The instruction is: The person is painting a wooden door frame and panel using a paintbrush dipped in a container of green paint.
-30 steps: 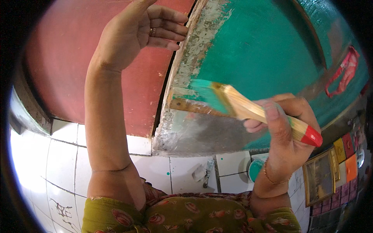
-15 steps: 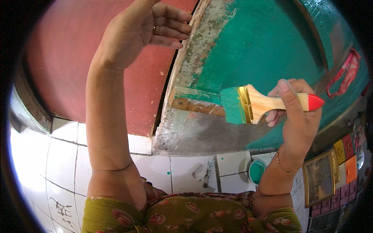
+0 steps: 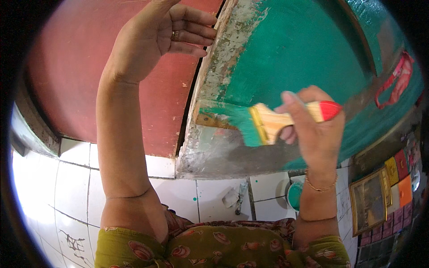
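My right hand (image 3: 310, 123) grips the wooden handle of a wide paintbrush (image 3: 275, 123), which has a gold ferrule and a red tip. Its bristles, loaded with green paint, press on the wall (image 3: 286, 67) beside a strip of bare wood (image 3: 214, 120). Green covers the wall above; lower down it is grey and unpainted. My left hand (image 3: 172, 33), wearing a ring, is raised with fingers stretched out. Their tips are at the rough, peeling edge of the wall (image 3: 223, 67), next to the red door (image 3: 156, 94); whether they touch it I cannot tell.
A container of green paint (image 3: 295, 195) stands on the white tiled floor (image 3: 178, 194), partly behind my right forearm. A scrap and a narrow tool (image 3: 241, 196) lie nearby. Pink cloth (image 3: 395, 82) hangs at the right. A gold-framed picture (image 3: 370, 201) is at the lower right.
My right hand has moved left with the paintbrush, whose bristles now lie further left and tilt downward. Fresh green spreads over part of the wood strip. The left hand has shifted slightly left.
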`<action>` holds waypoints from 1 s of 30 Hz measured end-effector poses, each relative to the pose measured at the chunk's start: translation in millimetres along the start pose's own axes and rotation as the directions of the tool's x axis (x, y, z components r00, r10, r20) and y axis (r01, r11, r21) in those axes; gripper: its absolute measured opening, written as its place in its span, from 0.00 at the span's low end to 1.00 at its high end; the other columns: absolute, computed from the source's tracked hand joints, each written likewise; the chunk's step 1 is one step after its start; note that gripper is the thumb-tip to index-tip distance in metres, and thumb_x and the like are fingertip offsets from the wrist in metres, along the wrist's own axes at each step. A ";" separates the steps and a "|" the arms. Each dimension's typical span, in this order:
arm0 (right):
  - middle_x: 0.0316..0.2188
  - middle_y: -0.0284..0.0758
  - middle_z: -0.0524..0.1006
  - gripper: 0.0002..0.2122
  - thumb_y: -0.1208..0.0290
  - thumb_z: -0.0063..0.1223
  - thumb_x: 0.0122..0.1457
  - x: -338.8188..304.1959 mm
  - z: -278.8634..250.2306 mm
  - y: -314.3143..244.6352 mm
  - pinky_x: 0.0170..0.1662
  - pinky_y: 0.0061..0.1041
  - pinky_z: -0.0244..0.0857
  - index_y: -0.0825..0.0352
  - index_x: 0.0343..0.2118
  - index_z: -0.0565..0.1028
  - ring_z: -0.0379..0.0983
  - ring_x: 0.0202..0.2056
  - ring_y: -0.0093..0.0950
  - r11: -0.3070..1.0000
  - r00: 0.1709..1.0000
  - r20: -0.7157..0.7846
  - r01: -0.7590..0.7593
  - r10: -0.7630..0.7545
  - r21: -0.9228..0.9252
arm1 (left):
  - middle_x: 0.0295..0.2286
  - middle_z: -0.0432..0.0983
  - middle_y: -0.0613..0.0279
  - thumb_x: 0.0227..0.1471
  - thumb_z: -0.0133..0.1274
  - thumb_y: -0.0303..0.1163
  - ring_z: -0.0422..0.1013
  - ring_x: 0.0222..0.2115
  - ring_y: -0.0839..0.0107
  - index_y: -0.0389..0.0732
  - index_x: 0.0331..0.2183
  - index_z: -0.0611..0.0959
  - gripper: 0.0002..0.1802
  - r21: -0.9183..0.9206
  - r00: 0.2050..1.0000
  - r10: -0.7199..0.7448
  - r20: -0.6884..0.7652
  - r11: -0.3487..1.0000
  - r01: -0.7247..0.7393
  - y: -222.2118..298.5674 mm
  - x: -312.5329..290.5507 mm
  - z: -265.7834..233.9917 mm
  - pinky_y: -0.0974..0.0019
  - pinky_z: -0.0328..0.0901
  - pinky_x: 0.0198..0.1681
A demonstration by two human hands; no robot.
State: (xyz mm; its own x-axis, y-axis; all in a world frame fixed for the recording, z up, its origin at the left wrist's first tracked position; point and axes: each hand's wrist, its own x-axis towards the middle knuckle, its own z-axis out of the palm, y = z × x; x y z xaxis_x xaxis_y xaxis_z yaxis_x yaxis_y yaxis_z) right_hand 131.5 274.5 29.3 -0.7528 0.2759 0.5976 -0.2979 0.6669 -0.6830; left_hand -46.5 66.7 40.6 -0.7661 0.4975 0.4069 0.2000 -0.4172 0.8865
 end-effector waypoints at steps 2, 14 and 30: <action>0.17 0.30 0.76 0.11 0.67 0.62 0.58 0.2 -7.7 -5.8 0.17 0.15 0.58 0.66 0.23 0.74 0.67 0.14 0.13 1.000 0.997 -0.075 -0.010 0.011 0.009 | 0.35 0.80 0.45 0.60 0.30 0.65 0.77 0.36 0.57 0.27 0.41 0.80 0.46 -0.003 0.999 0.022 0.031 1.000 -0.022 -3.4 0.5 -2.3 0.57 0.69 0.45; 0.23 0.36 0.80 0.08 0.71 0.61 0.59 5.4 36.3 1.8 0.16 0.14 0.61 0.67 0.27 0.75 0.70 0.15 0.15 0.958 0.950 0.125 0.288 -0.287 0.009 | 0.34 0.80 0.45 0.60 0.29 0.66 0.77 0.35 0.58 0.26 0.41 0.80 0.48 0.104 0.981 0.195 -0.019 0.976 -0.192 -14.0 -3.3 7.2 0.57 0.69 0.45; 0.20 0.31 0.75 0.07 0.76 0.62 0.57 17.9 23.2 -15.0 0.16 0.13 0.56 0.68 0.24 0.76 0.68 0.16 0.14 0.826 0.813 0.156 0.562 -0.562 0.049 | 0.34 0.80 0.43 0.59 0.28 0.67 0.77 0.36 0.55 0.25 0.41 0.80 0.49 0.004 0.999 0.042 -0.004 0.999 -0.042 -3.6 2.7 1.1 0.54 0.69 0.47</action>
State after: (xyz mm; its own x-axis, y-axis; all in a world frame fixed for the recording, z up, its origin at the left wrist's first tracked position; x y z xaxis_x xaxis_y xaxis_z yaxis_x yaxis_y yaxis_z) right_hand 108.8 253.4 40.4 -0.5357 -0.2581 0.8040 -0.6975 0.6718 -0.2491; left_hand -48.6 70.4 38.8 -0.7595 0.4765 0.4428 0.2345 -0.4343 0.8697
